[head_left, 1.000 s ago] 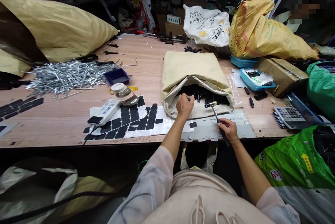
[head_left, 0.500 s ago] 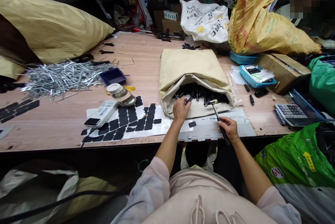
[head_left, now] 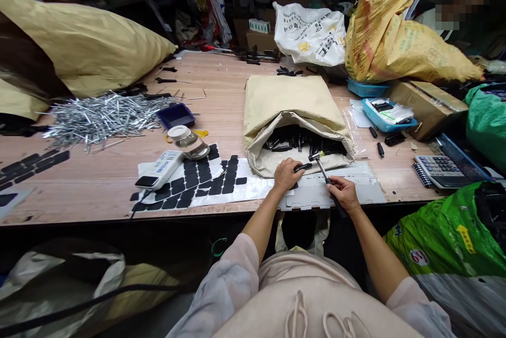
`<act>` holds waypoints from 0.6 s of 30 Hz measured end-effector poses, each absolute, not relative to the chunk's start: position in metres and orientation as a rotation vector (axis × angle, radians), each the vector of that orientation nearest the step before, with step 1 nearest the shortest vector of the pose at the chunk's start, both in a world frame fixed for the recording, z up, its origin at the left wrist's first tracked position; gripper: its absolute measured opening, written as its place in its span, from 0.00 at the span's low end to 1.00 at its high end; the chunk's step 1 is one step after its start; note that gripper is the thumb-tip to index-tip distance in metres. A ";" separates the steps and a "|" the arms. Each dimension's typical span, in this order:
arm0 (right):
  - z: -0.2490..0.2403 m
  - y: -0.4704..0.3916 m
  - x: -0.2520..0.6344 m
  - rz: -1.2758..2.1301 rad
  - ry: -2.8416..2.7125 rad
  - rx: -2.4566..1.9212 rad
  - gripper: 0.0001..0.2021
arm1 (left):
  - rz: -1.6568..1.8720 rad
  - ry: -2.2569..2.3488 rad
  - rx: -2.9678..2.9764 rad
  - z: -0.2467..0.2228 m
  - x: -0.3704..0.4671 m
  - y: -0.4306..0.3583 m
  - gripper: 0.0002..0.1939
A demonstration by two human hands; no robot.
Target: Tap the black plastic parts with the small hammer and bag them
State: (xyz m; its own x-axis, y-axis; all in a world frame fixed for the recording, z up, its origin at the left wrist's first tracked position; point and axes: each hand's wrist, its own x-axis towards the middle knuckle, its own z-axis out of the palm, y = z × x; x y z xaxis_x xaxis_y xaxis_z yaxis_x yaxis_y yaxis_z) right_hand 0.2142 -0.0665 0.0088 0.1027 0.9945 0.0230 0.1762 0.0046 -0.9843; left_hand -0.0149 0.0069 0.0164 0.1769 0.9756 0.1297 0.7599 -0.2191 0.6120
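A beige sack [head_left: 290, 94] lies on the wooden table with its mouth facing me, and several black parts [head_left: 299, 140] show inside. At the sack's front edge, my left hand [head_left: 288, 174] grips a small black part [head_left: 302, 167] that points right. My right hand [head_left: 344, 194] is wrapped round the dark handle of a small hammer [head_left: 323, 168]. The hammer's head is just above and right of the black part, in front of the sack's opening. A grey-white sheet [head_left: 336, 187] lies beneath both hands.
To the left are a pile of metal rods [head_left: 114, 116], a glass jar [head_left: 190, 143], a white device [head_left: 160, 169] and black stickers [head_left: 190, 177]. A blue basket [head_left: 389, 126], cardboard box [head_left: 429, 108] and calculator [head_left: 440, 169] stand right. A green bag [head_left: 438, 227] sits at the lower right.
My left hand has moved from the sack's mouth down and to the right, bringing the black part near the hammer's head. The hammer's head has shifted slightly left. The view has shifted slightly.
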 end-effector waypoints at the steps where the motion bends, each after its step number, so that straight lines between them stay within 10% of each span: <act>1: 0.009 -0.067 0.213 1.012 -1.305 -1.383 0.17 | 0.713 1.643 2.046 0.016 -0.015 0.007 0.10; 18: 0.023 -0.076 0.216 0.717 -1.546 -1.432 0.13 | 0.689 1.638 2.033 0.015 -0.013 0.009 0.09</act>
State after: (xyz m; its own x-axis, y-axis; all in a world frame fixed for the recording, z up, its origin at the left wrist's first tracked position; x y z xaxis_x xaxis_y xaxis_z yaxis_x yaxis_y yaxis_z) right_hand 0.2158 -0.0762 0.0227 0.0569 0.9745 0.2170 0.4637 0.1666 -0.8702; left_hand -0.0133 0.0090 0.0153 0.1753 0.9787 0.1071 0.7607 -0.2037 0.6164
